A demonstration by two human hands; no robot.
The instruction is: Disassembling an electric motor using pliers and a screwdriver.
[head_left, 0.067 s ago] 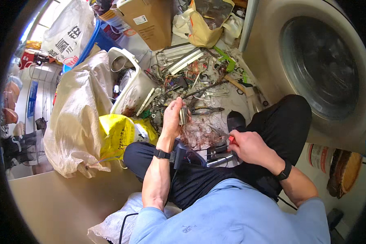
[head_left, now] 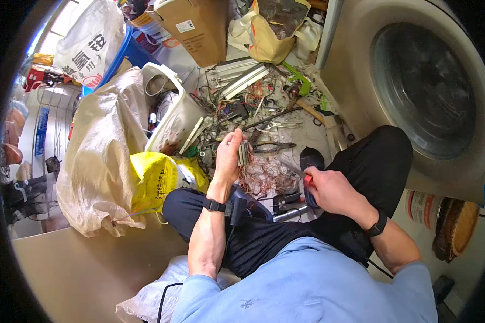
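My left hand (head_left: pixel 229 156) is closed around a small grey metal block with layered edges (head_left: pixel 244 153), held upright over the littered floor. My right hand (head_left: pixel 331 191) grips a tool by its red handle (head_left: pixel 308 178). A thin grey blade or shaft points from it toward the block, too blurred to tell its kind, and is apart from the block. Below the block lies a tangle of fine copper-coloured wire (head_left: pixel 267 177). A pair of pliers (head_left: pixel 275 146) rests just beyond my left hand.
Wires and metal scraps cover the floor ahead, with a wooden-handled hammer (head_left: pixel 312 111) among them. A white bin (head_left: pixel 172 121) leans at left beside a beige sack (head_left: pixel 99 161) and a yellow bag (head_left: pixel 153 177). A washing machine (head_left: pixel 355 64) stands at right, a cardboard box (head_left: pixel 196 32) at the back.
My right hand has shifted slightly forward with the red-handled tool, and its blade shows less clearly. My left hand and the metal block have stayed nearly still.
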